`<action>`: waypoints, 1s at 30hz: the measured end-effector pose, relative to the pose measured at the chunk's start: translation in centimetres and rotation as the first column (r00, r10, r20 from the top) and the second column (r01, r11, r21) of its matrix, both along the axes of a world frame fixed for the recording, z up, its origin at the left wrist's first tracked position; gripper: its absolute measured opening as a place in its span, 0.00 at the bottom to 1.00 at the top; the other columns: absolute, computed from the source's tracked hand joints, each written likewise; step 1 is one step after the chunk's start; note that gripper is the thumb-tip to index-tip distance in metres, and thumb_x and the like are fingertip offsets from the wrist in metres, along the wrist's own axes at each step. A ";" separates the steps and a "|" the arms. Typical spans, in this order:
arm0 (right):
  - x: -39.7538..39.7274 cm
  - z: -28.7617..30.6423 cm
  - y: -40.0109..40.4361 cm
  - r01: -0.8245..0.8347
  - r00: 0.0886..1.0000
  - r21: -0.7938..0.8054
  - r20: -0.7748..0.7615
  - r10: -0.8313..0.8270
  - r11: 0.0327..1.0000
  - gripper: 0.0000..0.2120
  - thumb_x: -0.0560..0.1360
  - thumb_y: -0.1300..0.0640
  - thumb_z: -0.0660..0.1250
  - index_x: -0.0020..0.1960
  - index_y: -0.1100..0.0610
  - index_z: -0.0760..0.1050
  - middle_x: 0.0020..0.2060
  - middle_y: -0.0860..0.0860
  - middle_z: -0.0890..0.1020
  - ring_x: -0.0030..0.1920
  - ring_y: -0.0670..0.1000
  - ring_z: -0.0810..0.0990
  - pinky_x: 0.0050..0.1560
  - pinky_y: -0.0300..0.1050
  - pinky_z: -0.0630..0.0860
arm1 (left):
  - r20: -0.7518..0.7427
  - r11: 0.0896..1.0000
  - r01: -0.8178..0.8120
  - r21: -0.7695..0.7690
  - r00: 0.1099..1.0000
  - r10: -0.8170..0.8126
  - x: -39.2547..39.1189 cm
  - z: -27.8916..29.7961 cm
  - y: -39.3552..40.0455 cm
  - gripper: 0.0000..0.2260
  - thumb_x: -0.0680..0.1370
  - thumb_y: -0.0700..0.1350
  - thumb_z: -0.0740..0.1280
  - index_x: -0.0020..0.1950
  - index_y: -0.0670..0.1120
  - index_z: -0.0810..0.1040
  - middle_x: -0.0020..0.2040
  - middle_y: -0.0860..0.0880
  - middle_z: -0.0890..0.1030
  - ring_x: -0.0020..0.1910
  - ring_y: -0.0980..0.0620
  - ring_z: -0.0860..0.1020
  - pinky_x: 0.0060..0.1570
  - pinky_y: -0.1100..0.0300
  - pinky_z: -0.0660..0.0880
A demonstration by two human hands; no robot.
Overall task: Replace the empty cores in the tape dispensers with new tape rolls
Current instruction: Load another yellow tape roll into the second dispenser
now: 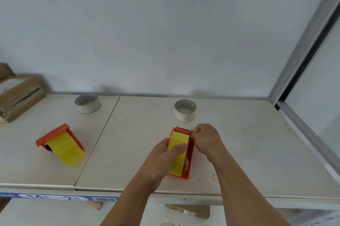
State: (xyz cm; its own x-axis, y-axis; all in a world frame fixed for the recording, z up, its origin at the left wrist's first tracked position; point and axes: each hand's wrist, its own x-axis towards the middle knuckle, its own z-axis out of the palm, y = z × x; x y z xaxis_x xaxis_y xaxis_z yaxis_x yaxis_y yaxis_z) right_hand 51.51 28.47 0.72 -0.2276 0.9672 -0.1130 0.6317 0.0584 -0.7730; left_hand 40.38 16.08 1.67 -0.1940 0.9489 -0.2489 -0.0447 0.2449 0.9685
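An orange tape dispenser (190, 159) with a yellow tape roll (178, 141) in it stands on the white shelf (239, 152), centre right. My left hand (165, 156) grips it from the left, thumb across the yellow roll. My right hand (206, 135) pinches something small at the dispenser's top right corner, by the cutter. A second orange dispenser (58, 133) with a yellow roll (67, 150) lies tilted at the left, untouched. Two white rings with grey patterned insides, one (88, 103) at the back left and one (185, 110) just behind my right hand, stand on the shelf.
A cardboard box (18, 95) sits at the far left against the wall. A metal frame (301, 71) runs along the right side. The shelf's front edge carries a blue label strip (55, 197), with a lower shelf beneath.
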 end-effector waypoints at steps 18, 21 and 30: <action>-0.8 -0.9 2.0 0.083 0.990 0.025 0.110 -0.085 0.996 0.10 0.74 0.46 0.69 0.39 0.52 0.78 0.38 0.48 0.83 0.42 0.50 0.80 0.40 0.46 0.73 | -0.013 1.000 0.004 -0.014 1.000 -0.005 0.1 0.2 -0.2 0.14 0.79 0.52 0.66 0.58 0.45 0.75 0.38 0.45 0.86 0.38 0.46 0.83 0.52 0.44 0.80; -0.9 -1.0 2.4 0.096 0.991 0.016 0.092 -0.097 0.995 0.10 0.74 0.46 0.69 0.39 0.51 0.78 0.38 0.47 0.83 0.43 0.50 0.80 0.40 0.46 0.73 | -0.037 0.999 0.024 -0.021 0.999 -0.025 0.2 0.2 -0.4 0.15 0.79 0.53 0.66 0.59 0.45 0.74 0.39 0.44 0.86 0.38 0.46 0.84 0.54 0.44 0.80; -1.7 -1.2 3.3 0.170 0.985 0.068 -0.021 -0.169 0.983 0.13 0.76 0.46 0.67 0.44 0.56 0.80 0.37 0.49 0.80 0.42 0.52 0.79 0.41 0.48 0.74 | -0.030 0.996 0.037 -0.085 0.999 -0.040 0.1 0.2 -0.7 0.16 0.79 0.55 0.65 0.61 0.48 0.75 0.45 0.44 0.87 0.47 0.47 0.85 0.60 0.46 0.78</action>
State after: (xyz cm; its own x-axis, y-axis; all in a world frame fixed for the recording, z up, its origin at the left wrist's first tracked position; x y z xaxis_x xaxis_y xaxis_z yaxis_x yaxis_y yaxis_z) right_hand 49.85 31.80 -0.46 -0.0608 0.9973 -0.0423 0.6249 0.0050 -0.7807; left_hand 40.45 15.34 1.84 -0.1669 0.9317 -0.3227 -0.0038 0.3266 0.9451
